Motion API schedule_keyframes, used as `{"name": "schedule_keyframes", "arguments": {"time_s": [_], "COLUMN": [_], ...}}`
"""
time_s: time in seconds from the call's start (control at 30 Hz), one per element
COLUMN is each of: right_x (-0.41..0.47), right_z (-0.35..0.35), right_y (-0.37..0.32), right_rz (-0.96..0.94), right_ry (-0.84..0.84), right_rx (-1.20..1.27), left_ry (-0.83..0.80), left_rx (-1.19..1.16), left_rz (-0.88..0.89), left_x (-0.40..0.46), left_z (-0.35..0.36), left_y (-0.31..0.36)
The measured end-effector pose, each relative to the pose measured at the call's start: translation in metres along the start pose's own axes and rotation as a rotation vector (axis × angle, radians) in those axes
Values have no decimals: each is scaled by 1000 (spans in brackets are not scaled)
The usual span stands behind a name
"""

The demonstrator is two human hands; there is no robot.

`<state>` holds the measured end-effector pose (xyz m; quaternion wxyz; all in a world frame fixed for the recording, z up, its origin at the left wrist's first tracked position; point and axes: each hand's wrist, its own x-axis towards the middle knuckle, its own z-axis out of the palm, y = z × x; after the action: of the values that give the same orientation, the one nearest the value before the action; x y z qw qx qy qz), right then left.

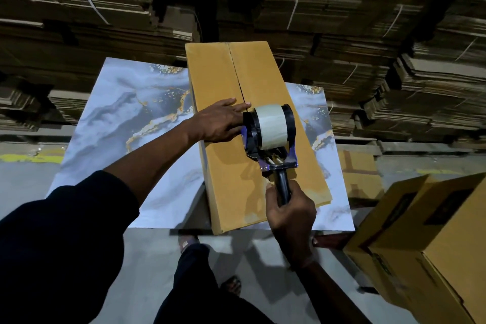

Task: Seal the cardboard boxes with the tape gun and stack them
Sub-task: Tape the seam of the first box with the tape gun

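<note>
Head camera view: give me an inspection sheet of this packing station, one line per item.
Surface: marble-patterned table, bare on its left part.
Job's things: long cardboard box lies on the table, flaps closed, far stretch of the centre seam looks untaped; tape gun with pale roll sits over the seam.
Clutter: more boxes at lower right; another box on the floor past the table.
Grippers: left hand flat on the box top; right hand gripping the tape gun handle.
Cables: nothing seen.
Surroundings: strapped bundles of flat cardboard stacked behind; concrete floor.
</note>
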<state>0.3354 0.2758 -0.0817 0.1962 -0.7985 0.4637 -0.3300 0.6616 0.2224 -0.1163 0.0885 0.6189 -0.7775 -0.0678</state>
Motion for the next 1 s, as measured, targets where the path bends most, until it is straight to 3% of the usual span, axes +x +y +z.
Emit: {"name": "schedule_keyframes", "arguments": {"time_s": [0.43, 0.53, 0.7, 1.0], "right_x": [-11, -18, -23, 34], "right_z": [-3, -5, 5, 38], "right_y": [10, 22, 22, 16], "right_rz": [54, -23, 32, 4], "right_ry": [-52, -33, 11, -30], "right_rx": [58, 88, 221, 326], "left_ry": [0, 53, 132, 136], "left_rx": [10, -34, -48, -21], "left_rz": [-25, -71, -107, -141], "left_x": [0, -5, -13, 10], "left_z": [-3, -1, 4, -10], "left_y": [7, 21, 36, -16]}}
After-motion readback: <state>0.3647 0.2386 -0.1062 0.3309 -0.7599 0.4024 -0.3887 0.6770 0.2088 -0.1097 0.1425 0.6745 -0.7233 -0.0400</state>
